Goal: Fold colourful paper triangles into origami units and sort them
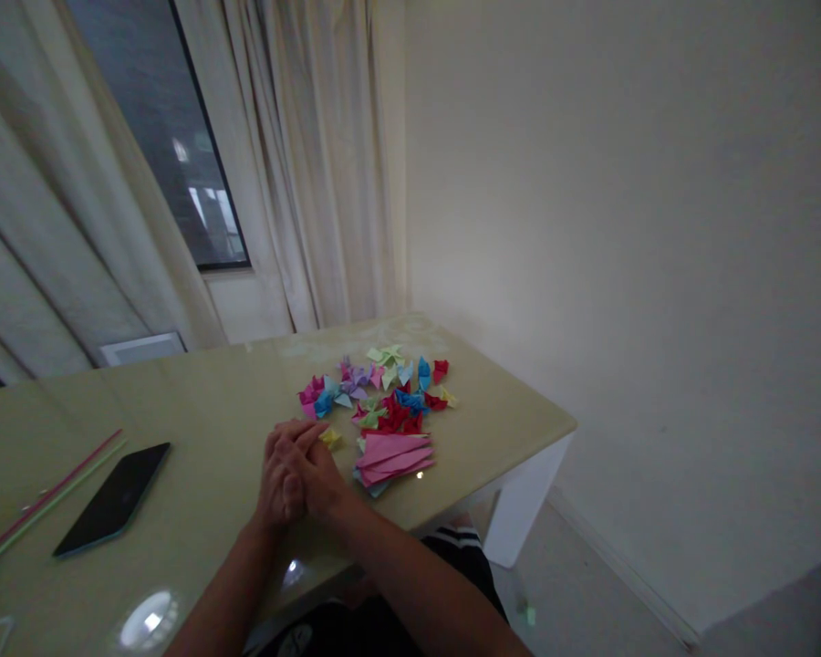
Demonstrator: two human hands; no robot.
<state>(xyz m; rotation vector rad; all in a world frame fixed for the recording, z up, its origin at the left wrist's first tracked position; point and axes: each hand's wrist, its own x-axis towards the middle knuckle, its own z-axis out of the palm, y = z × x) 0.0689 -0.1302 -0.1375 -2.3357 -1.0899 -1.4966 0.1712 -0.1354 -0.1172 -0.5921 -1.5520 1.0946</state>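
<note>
My left hand (275, 488) and my right hand (320, 474) are clasped together above the near part of the table, fingers closed over each other. No object shows between them. Just beyond my right hand's fingers is a small yellow folded paper (330, 439). To the right of the hands lies a stack of pink paper pieces (393, 456), with some light blue and green edges under it. Behind the stack spreads a pile of folded paper shapes (397, 415) in red, blue, green, purple and pink.
A dark phone or tablet (115, 497) lies on the glossy table (205, 401) to the left. Beside it are thin pink and green sticks (61, 493). A white frame-like object (143, 349) stands by the curtain (328, 182). The wall (622, 228) rises along the right.
</note>
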